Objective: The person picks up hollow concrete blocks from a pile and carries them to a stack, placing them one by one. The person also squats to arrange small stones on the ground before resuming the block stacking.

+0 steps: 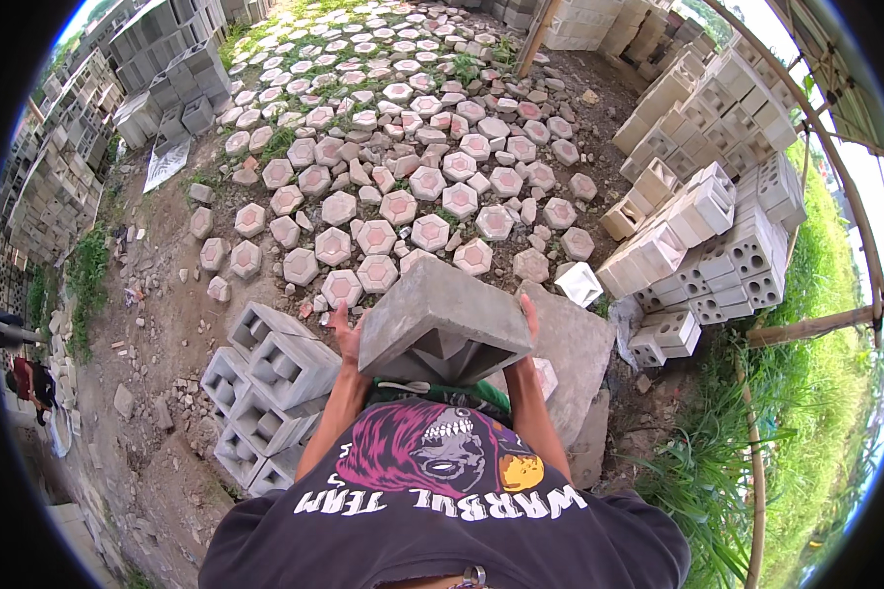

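Observation:
Between my two hands is a grey concrete breeze block (452,319), held up in front of my body and tilted so that its hollow, patterned face shows toward me. My left hand (347,334) presses against its left side, thumb and fingers partly in sight. On the opposite side my right hand (529,329) grips the block's edge; most of its fingers are hidden behind the concrete. Close to my left forearm stands a stack of similar grey breeze blocks (270,393). A flat concrete slab (565,344) lies on the ground by my right arm.
Hexagonal pavers (398,207) with reddish centres cover the ground ahead. Stacked pale blocks (697,216) stand at the right, near a bamboo pole (810,334) and tall grass. More grey block stacks (172,74) rise at the far left. Another person (31,383) is at the left edge.

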{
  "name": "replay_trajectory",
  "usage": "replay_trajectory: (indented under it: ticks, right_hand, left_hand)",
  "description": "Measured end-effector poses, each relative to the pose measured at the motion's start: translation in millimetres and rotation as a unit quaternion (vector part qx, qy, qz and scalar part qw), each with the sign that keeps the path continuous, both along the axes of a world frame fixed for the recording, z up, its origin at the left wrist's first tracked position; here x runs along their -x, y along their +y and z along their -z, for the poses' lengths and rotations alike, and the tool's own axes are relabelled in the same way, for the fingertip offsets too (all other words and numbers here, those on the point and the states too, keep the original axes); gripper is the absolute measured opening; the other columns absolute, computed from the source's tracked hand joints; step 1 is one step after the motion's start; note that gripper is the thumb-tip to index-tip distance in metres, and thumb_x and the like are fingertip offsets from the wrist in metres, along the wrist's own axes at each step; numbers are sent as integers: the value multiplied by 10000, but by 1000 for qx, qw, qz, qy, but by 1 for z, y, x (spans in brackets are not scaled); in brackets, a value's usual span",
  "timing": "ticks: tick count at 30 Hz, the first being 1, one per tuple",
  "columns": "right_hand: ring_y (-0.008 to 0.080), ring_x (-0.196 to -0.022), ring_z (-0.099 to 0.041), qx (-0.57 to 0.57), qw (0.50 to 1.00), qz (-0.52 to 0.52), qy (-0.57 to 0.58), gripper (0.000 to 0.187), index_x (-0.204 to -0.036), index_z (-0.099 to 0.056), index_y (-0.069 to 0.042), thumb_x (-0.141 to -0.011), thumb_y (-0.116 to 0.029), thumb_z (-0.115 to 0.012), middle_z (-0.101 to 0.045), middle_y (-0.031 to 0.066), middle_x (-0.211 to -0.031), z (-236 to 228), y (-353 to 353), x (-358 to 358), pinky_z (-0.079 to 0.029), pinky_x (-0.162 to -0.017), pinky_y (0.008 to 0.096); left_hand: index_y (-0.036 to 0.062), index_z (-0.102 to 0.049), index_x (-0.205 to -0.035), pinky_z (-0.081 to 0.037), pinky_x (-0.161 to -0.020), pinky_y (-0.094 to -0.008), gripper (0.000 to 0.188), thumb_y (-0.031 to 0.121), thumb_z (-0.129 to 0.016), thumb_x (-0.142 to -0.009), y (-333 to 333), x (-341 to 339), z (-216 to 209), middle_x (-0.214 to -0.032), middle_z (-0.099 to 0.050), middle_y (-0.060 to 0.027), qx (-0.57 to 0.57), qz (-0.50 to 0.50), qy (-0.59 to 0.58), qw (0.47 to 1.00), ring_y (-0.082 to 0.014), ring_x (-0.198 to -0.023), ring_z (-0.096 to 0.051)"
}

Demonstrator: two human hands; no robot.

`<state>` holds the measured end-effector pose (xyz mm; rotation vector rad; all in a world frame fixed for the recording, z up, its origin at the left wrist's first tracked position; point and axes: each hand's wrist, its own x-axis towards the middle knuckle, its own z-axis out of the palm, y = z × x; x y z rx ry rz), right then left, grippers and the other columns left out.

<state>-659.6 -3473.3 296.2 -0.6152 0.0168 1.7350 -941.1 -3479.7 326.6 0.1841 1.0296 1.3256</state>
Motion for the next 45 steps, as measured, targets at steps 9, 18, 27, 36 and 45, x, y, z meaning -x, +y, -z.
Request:
replay_trajectory:
  ticks: [9,18,27,36,45]
  right_hand:
    - [248,-903,-667,-26,987,137,-81,463,-1057,-665,-29,-952,-448,-499,-702,118,-1009,-3,99,5,-512,-876,384]
    - [298,-1060,-626,-15,985,172,-28,624,-1213,-594,33,-927,-510,-485,-639,175,-1200,62,220,8,-454,-990,401]
    - [291,-1025,-645,-35,992,122,-26,580,-1163,-623,32,-933,-485,-493,-663,177,-1150,28,337,29,-477,-963,400]
    - [272,-948,-665,32,996,83,-26,568,-1148,-633,25,-927,-482,-504,-685,156,-1066,49,489,16,-498,-912,379]
    - [286,-971,-662,-14,1000,-1,24,578,-1132,-630,46,-962,-477,-450,-677,172,-1100,46,677,-35,-494,-925,388]
  left_hand:
    - [16,-592,-1193,-520,-847,-419,794,712,-490,-824,171,3,45,-1066,-679,-150,89,147,-196,965,-314,-888,-658]
    - [6,-553,-1228,-525,-830,-415,791,679,-545,-811,327,2,38,-1038,-671,-163,58,147,-43,987,-309,-881,-660]
    - [117,-420,-1405,-534,-848,-485,608,502,-495,-940,420,42,156,-1192,-617,-199,59,102,-184,976,-349,-944,-654]
    - [-39,-503,-1319,-473,-968,-451,830,660,-461,-873,528,34,122,-1233,-605,-224,72,90,-268,956,-367,-1055,-621]
    - [-24,-550,-1236,-508,-896,-433,732,616,-504,-884,685,-19,101,-1096,-668,-184,57,48,-273,959,-330,-943,-653]
